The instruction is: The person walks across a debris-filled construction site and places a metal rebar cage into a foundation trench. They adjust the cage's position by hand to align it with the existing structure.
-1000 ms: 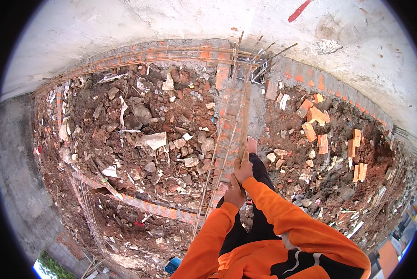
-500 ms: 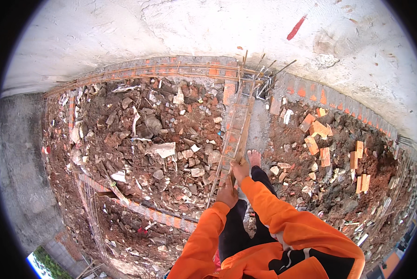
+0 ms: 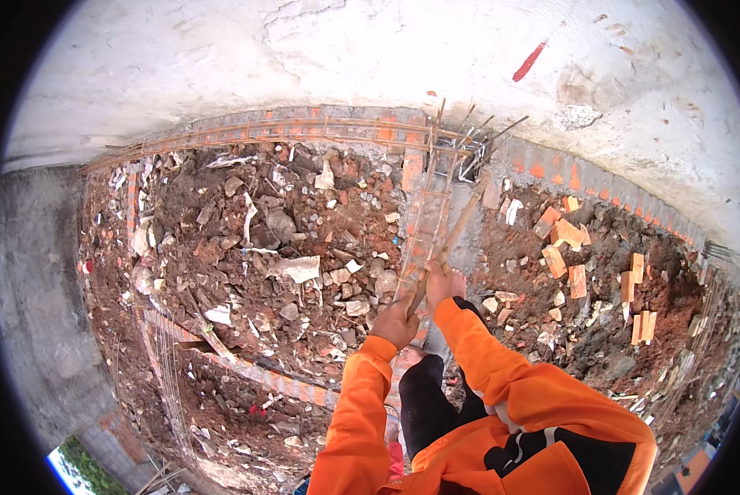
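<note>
Both hands are closed around a long, narrow wooden strip (image 3: 462, 224), which slants from near my body toward the wall. My left hand (image 3: 396, 322) grips its near end, while my right hand (image 3: 444, 285) holds it a little farther along. The strip's far tip lies close to a bundle of upright steel bars (image 3: 467, 148) at the wall corner. Just left of the strip, a thin rusty rebar cage (image 3: 423, 231) runs along a low brick footing. A bare foot (image 3: 408, 356) shows below my left hand.
Broken stones and rubble (image 3: 287, 268) cover the soil on the left. Loose orange bricks (image 3: 569, 233) lie on dirt to the right. Another rebar cage (image 3: 263, 128) follows the base of the whitish wall (image 3: 370, 49). A brick footing (image 3: 263, 378) crosses the lower left.
The strip's far end has swung to the right, away from the rebar cage. My hands stay closed on it, the right one slightly farther forward. A bare foot now shows below my left hand.
</note>
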